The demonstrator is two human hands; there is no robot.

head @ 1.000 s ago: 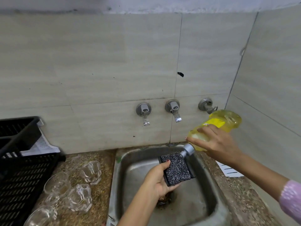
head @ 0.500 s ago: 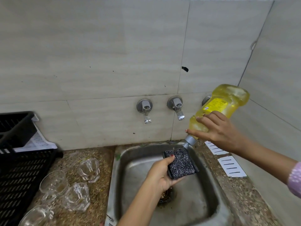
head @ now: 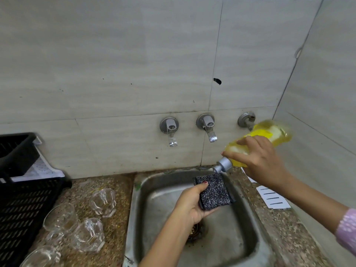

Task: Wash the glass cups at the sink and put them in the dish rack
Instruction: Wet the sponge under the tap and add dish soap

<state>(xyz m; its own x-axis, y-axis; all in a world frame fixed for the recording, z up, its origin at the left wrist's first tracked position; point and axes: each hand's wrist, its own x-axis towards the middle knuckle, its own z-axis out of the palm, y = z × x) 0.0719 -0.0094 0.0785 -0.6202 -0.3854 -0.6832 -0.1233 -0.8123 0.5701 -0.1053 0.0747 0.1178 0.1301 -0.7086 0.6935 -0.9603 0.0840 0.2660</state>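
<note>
While the left hand (head: 192, 207) holds a dark scrub sponge (head: 214, 191) over the sink (head: 138, 209), thumb on top and fingers curled under, the right hand (head: 260, 160) grips a yellow soap bottle (head: 269, 139) round its middle. The bottle is tipped. Its grey cap (head: 223, 166) points down at the far end of the sponge, just above it. I cannot see any soap coming out.

No hand holds the glass cups (head: 88, 236). They sit on the speckled counter, well off to the left of the sponge hand and outside the sink. The black dish rack (head: 25, 209) is past them, farther left again.

I think each cup is light and hard, and will break if it drops or knocks on the steel. Water and soap will make it slippery. A good hold is round the outside wall, with the thumb on one side and the fingers on the other, not a pinch on the thin rim.

Each cup is short, and its long line runs from bottom to mouth. The cup beside the rack (head: 59, 216) seems to stand with its mouth up. The cup closest to the sink (head: 103, 202) looks tipped over, but clear glass makes that hard to tell. The sponge's long side points away from the left wrist, toward the cap.
</note>
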